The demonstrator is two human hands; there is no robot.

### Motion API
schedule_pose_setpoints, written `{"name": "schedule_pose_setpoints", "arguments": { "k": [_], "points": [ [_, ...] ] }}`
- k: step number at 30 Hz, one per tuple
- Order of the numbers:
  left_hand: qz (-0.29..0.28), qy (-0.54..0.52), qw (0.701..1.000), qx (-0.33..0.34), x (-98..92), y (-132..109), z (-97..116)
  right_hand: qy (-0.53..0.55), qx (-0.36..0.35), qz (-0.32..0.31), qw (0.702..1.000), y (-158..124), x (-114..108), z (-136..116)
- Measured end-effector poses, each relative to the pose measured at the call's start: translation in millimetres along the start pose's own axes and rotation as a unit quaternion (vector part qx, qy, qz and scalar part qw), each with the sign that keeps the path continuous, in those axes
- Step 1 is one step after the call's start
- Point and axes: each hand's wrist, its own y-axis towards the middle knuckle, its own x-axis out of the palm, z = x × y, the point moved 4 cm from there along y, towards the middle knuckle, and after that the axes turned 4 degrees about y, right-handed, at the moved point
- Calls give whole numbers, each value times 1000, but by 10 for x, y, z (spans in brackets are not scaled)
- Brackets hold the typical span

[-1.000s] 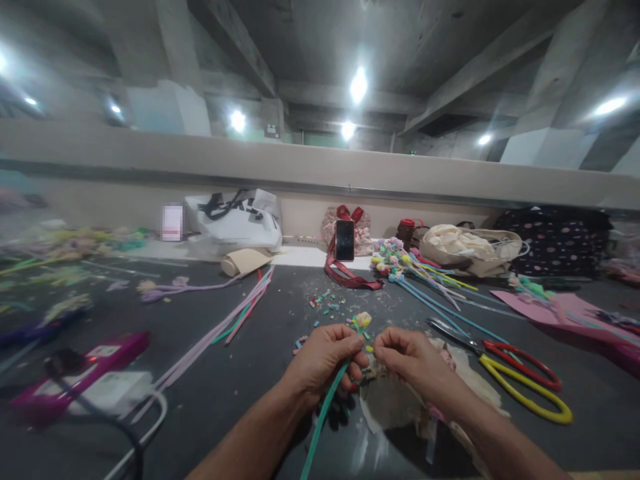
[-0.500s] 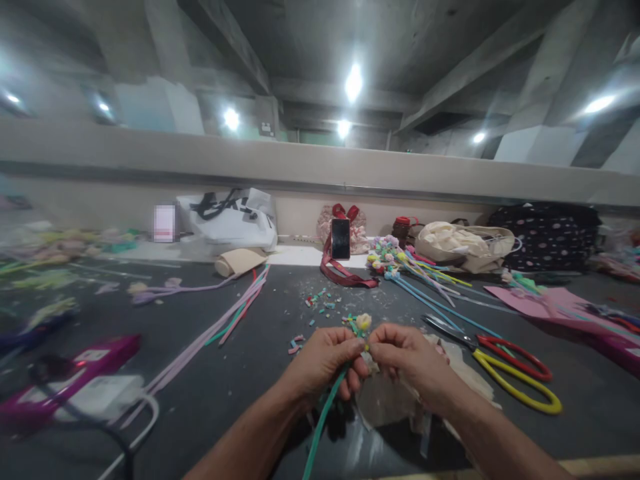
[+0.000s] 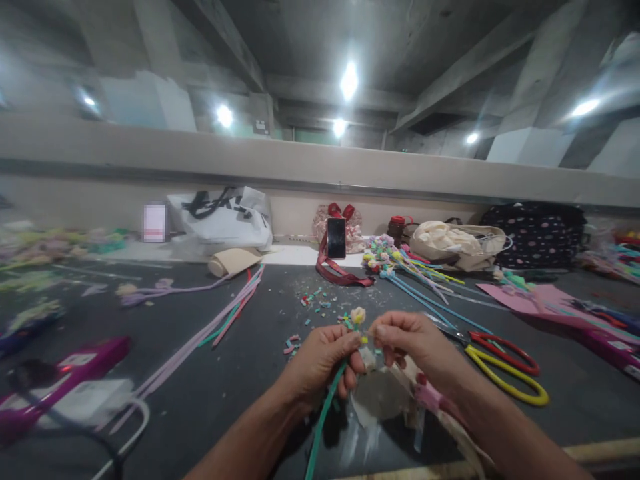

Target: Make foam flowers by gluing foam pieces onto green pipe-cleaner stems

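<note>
Left hand [image 3: 326,357] is gripping green stem [image 3: 323,415] over desk [image 3: 200,407], flower [image 3: 357,315] poking up just beyond. Right hand [image 3: 413,343] is edging away, leaving left alone supporting stem; can't tell whether right's grip is pinching anything.

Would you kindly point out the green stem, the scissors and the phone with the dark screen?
Green stem [image 3: 323,417]: head view, on its lower length.
Scissors [image 3: 473,355]: head view, on the yellow handle.
Phone [image 3: 336,238]: head view, on the screen.

Scissors [image 3: 469,349] right of flower [image 3: 358,315]
</note>
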Motion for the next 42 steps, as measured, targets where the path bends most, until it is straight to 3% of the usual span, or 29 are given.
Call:
{"name": "schedule_pose_setpoints", "arguments": {
  "k": [3,6,12,17,21,27,32,35,39,42],
  "points": [
    [-1,-7,1000,3,-19,-1,7,-146,-30,48,988,-129,-258,-109],
    [-7,-13,1000,4,-27,-6,2,-301,-64,69,949,-376,-478,-85],
    [6,-12,1000,2,-4,-8,-1,-492,-80,74,864,-856,-680,242],
    [0,2,1000,-17,257,64,62,-571,-89,113,808,-889,-733,343],
    [-13,52,998,-24,544,251,67,-597,-68,104,793,-840,-713,343],
    [48,126,990,-35,627,549,-191,-596,-61,101,794,-857,-671,345],
    [54,139,988,-30,601,582,-307,-566,-48,130,813,-868,-694,310],
    [52,141,988,-40,609,575,-297,-471,-9,159,868,-881,-817,322],
    [54,145,987,-52,614,579,-279,-226,12,155,962,-884,-1061,399],
    [57,142,987,-53,613,572,-277,-8,41,174,984,-880,-1235,448]
  ]
}}
